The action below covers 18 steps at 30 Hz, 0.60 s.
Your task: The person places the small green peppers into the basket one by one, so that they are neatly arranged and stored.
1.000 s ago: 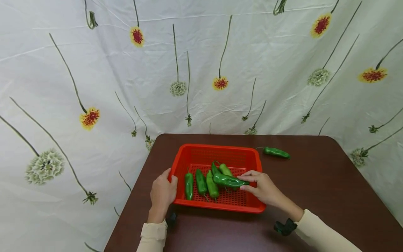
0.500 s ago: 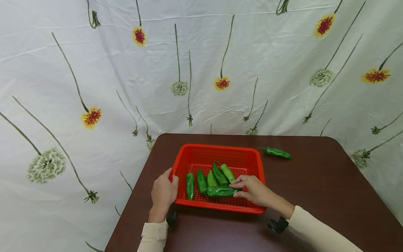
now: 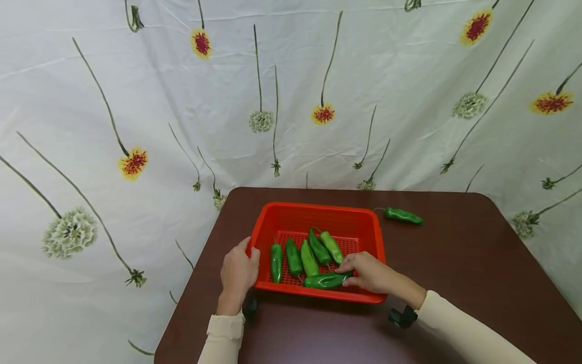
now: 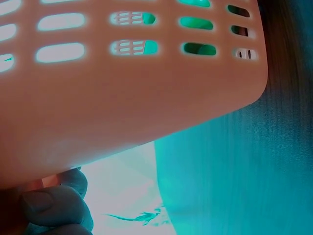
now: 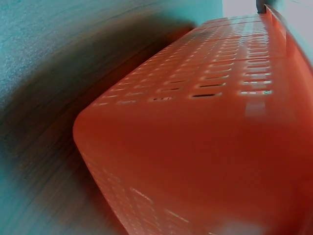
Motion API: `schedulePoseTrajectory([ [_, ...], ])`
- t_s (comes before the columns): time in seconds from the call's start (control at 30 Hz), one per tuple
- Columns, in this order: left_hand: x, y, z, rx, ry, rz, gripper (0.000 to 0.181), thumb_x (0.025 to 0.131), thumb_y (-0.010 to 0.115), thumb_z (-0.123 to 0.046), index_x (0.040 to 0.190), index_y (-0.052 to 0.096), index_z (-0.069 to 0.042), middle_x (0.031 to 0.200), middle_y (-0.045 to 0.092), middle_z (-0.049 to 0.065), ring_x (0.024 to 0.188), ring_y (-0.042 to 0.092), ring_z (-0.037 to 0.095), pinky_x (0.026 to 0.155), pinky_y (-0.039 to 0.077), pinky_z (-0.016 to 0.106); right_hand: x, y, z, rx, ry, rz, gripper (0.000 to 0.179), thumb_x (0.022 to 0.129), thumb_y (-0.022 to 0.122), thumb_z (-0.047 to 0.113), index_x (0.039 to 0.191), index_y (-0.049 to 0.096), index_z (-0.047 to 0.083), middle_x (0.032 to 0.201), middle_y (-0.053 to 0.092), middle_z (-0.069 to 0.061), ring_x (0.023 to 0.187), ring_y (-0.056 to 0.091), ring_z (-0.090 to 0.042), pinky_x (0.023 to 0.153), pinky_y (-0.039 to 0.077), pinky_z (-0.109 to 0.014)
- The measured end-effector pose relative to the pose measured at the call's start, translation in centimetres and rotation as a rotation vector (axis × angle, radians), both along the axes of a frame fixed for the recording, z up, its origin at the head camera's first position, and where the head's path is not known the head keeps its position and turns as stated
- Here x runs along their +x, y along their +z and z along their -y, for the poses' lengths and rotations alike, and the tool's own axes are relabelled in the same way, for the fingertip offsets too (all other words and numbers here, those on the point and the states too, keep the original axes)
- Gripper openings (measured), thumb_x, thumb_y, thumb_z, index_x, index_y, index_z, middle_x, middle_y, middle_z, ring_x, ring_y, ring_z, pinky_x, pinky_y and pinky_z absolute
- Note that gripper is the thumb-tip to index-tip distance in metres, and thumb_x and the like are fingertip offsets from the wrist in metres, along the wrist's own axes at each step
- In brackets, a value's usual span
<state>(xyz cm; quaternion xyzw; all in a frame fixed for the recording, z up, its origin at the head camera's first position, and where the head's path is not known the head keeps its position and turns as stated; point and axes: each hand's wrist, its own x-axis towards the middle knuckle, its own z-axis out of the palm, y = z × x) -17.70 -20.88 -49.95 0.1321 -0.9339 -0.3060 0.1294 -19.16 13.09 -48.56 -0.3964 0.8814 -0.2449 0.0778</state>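
A red plastic basket [image 3: 318, 208] with slotted walls sits on the table, and several green peppers [image 3: 293, 257] lie in it. My left hand [image 3: 239, 267] grips the basket's left rim. Curled fingers [image 4: 54, 205] show under that rim in the left wrist view. Inside the basket, near its front right, my right hand [image 3: 369, 273] pinches the end of a long green chili pepper [image 3: 325, 281] that lies crosswise along the front wall. Only the outside of the basket [image 5: 195, 142] shows in the right wrist view; the right fingers are hidden there.
One more green pepper [image 3: 403, 216] lies on the dark brown table [image 3: 454, 263], behind and right of the basket. A white cloth [image 3: 291, 96] with a flower print hangs behind the table's far edge.
My right hand has lowered the pepper from above the others to the front of the basket, shifting it left and toward me. The left hand has stayed on the rim.
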Motion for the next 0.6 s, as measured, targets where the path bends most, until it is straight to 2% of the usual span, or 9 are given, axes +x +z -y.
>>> schedulePoseTrajectory([
  [0.2, -0.1, -0.2, 0.1, -0.010, 0.004, 0.002, 0.049, 0.096, 0.055, -0.030, 0.140, 0.058, -0.009, 0.129, 0.067, 0.018, 0.096, 0.070, 0.033, 0.086, 0.057, 0.057, 0.0, -0.1, 0.3, 0.078, 0.011, -0.038, 0.031, 0.083, 0.080, 0.016, 0.114, 0.077, 0.013, 0.110, 0.076, -0.001, 0.103, 0.068, -0.017, 0.090, 0.056, -0.039],
  [0.6, -0.2, -0.1, 0.1, -0.020, 0.006, 0.003, 0.049, 0.096, 0.055, -0.030, 0.140, 0.058, -0.009, 0.128, 0.068, 0.018, 0.097, 0.069, 0.033, 0.087, 0.057, 0.057, 0.4, 0.0, 1.2, 0.245, -0.051, -0.042, 0.029, 0.081, 0.083, 0.019, 0.109, 0.077, 0.016, 0.104, 0.076, 0.003, 0.094, 0.068, -0.013, 0.080, 0.059, -0.034],
])
